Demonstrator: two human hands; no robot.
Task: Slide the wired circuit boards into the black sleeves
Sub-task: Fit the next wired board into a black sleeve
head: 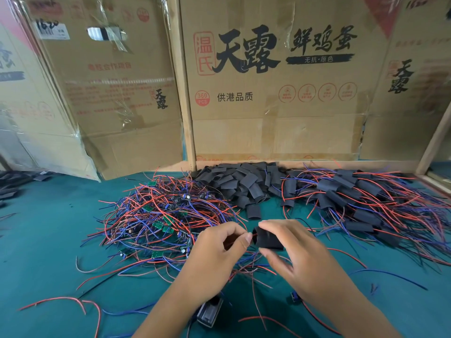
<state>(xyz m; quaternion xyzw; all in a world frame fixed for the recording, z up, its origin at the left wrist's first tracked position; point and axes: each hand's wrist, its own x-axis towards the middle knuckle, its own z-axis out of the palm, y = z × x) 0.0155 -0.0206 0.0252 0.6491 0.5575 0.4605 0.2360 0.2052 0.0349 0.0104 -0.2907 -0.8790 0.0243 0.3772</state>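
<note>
My right hand [295, 250] pinches a black sleeve [267, 239] between thumb and fingers just above the green table. My left hand [219, 250] pinches red wires right at the sleeve's open left end; the board itself is hidden. A tangled pile of wired circuit boards [161, 215], small green boards with red and blue leads, lies to the left. A heap of empty black sleeves [241, 184] sits at the back centre. Sleeved boards with trailing wires [366, 206] are piled at the right.
Cardboard boxes [268, 81] stand as a wall along the table's back edge. A dark object [210, 312] lies under my left forearm. Loose red and blue wires [73, 303] stray across the green table surface [44, 252]. More black sleeves [9, 186] lie at far left.
</note>
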